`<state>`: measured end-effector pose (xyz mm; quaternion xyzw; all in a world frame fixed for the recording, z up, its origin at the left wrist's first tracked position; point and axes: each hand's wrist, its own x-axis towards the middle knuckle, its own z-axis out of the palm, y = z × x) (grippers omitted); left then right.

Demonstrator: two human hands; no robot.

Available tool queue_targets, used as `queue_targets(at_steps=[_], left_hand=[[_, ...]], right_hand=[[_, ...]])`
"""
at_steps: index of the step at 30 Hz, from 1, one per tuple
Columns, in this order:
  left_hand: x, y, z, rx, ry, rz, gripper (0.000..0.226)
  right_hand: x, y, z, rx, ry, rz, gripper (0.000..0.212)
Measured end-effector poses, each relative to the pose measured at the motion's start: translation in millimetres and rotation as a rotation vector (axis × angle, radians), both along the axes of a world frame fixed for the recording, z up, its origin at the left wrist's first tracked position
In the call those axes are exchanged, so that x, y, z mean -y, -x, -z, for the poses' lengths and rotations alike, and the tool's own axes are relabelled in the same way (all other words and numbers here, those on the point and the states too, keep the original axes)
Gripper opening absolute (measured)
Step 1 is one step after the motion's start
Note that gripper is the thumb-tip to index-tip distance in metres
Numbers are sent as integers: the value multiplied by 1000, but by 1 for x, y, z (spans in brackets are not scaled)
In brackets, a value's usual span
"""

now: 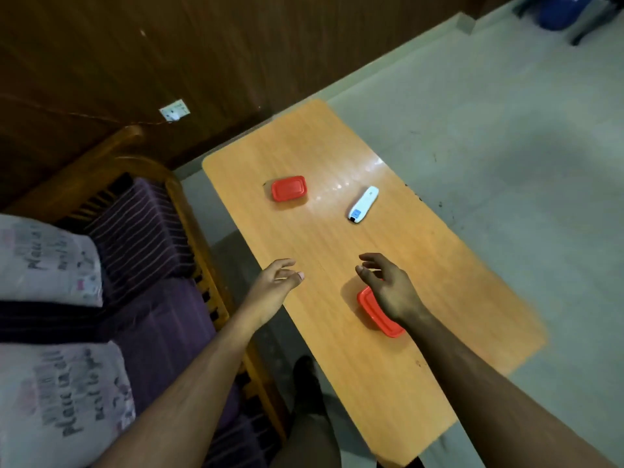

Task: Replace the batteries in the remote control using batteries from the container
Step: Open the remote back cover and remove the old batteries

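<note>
A white remote control with a blue patch and a black end lies on the orange wooden table, far right of centre. Left of it sits a closed red container. A second red container lies nearer me, partly hidden under my right hand, which hovers over it with fingers spread and holds nothing. My left hand hangs open above the table's left edge, fingers loosely curled, empty. No batteries are visible.
A wooden sofa with purple striped cushions and printed pillows runs along the table's left side. My foot rests on the grey floor between sofa and table. Dark wood panelling stands behind.
</note>
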<state>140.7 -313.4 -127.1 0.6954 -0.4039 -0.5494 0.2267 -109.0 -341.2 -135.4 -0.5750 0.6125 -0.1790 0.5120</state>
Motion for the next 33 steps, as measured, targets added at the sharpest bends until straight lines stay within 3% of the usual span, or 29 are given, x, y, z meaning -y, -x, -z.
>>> queue_targets(at_steps=[15, 23, 28, 33], left_hand=[[132, -25, 18, 101, -43, 472, 47], [286, -27, 111, 86, 4, 920, 54], [362, -3, 180, 209, 223, 1138, 52], [415, 43, 266, 457, 665, 1471, 54]], right_hand=[[44, -36, 31, -1, 4, 361, 41], [107, -72, 110, -147, -26, 615, 41], [142, -90, 178, -173, -14, 705, 39], [178, -87, 263, -216, 85, 748, 45]])
